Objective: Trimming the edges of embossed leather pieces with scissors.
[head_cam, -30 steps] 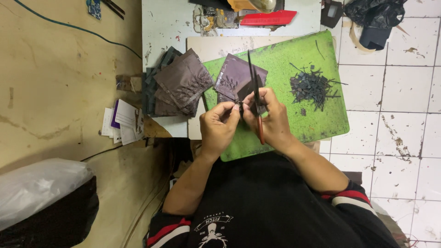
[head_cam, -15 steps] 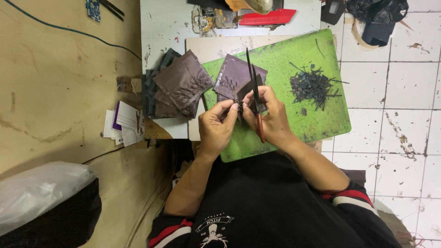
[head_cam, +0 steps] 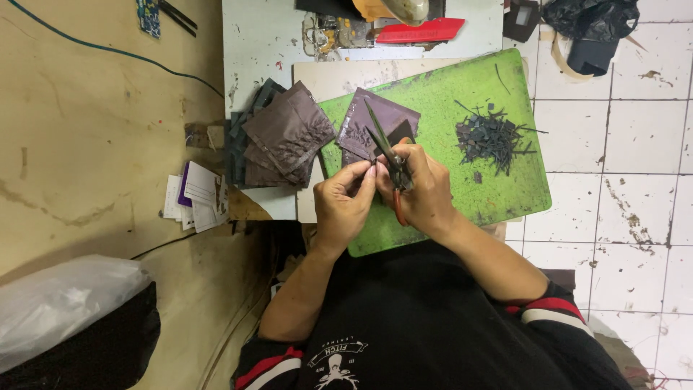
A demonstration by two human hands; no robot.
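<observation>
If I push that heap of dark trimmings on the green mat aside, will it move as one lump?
Probably not: the heap of trimmings is loose thin slivers, with strays already lying apart, so it would likely scatter. They look very light. The green mat looks smooth, so they should slide easily.

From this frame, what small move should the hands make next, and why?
Probably close the scissors for a short snip. The right hand holds them blades up over the green mat, while the left hand pinches a small dark piece against them, and a pile of offcuts lies alongside.

the scissors (head_cam: pixel 390 162) handles sit hidden inside the right hand (head_cam: pixel 426 191) — the held piece's shape is unclear.
</observation>
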